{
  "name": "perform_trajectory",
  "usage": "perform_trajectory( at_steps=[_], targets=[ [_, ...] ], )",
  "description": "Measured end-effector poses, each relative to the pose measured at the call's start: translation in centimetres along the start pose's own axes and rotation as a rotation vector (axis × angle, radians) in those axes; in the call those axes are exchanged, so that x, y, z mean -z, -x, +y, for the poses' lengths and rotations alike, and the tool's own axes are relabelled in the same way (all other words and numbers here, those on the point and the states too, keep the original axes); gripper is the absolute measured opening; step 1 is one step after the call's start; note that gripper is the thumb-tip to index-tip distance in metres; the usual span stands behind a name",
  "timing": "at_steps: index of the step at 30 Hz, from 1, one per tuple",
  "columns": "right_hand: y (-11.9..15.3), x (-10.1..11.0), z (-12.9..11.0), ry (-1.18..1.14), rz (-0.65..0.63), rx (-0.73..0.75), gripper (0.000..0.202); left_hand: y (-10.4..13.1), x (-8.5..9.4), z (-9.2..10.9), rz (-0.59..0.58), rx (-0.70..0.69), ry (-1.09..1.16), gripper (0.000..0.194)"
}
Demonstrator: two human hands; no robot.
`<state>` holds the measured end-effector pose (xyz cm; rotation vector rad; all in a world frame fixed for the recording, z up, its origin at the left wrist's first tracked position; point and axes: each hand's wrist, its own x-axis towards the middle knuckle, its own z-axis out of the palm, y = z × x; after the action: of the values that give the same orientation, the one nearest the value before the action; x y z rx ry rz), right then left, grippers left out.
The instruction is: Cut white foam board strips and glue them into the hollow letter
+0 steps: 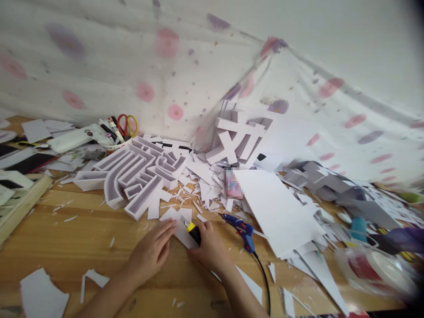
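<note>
My right hand is closed around the black and yellow handle of a utility knife. The knife's blade points up and left over a strip of white foam board on the table. My left hand lies beside the strip, fingers stretched out and held together, the fingertips touching its left edge. Just right of my right hand rests a blue glue gun with a white glue stick in its back and a black cord. Ahead to the left sits a hollow white letter form with raised walls.
A second white character form leans at the back wall. White scraps litter the middle. A large white sheet lies at right, near a tape roll. Scissors stand in a pen holder; a wooden bar lies far left.
</note>
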<state>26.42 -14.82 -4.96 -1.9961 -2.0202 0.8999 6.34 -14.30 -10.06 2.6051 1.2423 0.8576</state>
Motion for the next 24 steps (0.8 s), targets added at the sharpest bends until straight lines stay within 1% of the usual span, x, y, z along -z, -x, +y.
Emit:
perform_trajectory(
  at_steps=[3,6,8,10,12,13,15,18,24],
  targets=[
    [0.2,0.1,0.0,0.000,-0.004,-0.014,0.058,0.5,-0.5,0.9,-0.073,-0.031,-0.072,0.043],
    [-0.1,0.3,0.3,-0.029,-0.017,0.008,0.063,0.7,-1.5,1.7,-0.087,0.001,-0.138,0.040],
    [-0.7,0.6,0.6,-0.071,-0.015,0.030,0.061,0.8,-2.4,2.3,-0.080,0.038,-0.179,0.039],
    [-1.7,0.9,0.8,-0.100,0.026,0.030,0.049,0.8,-3.5,3.0,-0.068,0.076,-0.216,0.039],
    [-3.0,1.0,0.7,-0.100,0.096,0.004,0.035,0.9,-4.5,3.7,-0.051,0.117,-0.233,0.041],
    [-3.6,1.0,0.6,-0.092,0.129,-0.009,0.032,1.0,-5.0,4.0,-0.038,0.131,-0.231,0.043],
    [-4.7,0.9,0.2,-0.064,0.162,-0.037,0.035,1.2,-5.6,4.4,-0.009,0.150,-0.223,0.045],
    [-5.5,0.5,-0.4,-0.002,0.155,-0.058,0.040,1.3,-5.9,4.7,0.031,0.160,-0.240,0.046],
    [-5.5,0.1,-0.8,0.090,0.114,-0.077,0.041,0.8,-5.9,5.5,0.114,0.179,-0.288,0.049]
  ],
)
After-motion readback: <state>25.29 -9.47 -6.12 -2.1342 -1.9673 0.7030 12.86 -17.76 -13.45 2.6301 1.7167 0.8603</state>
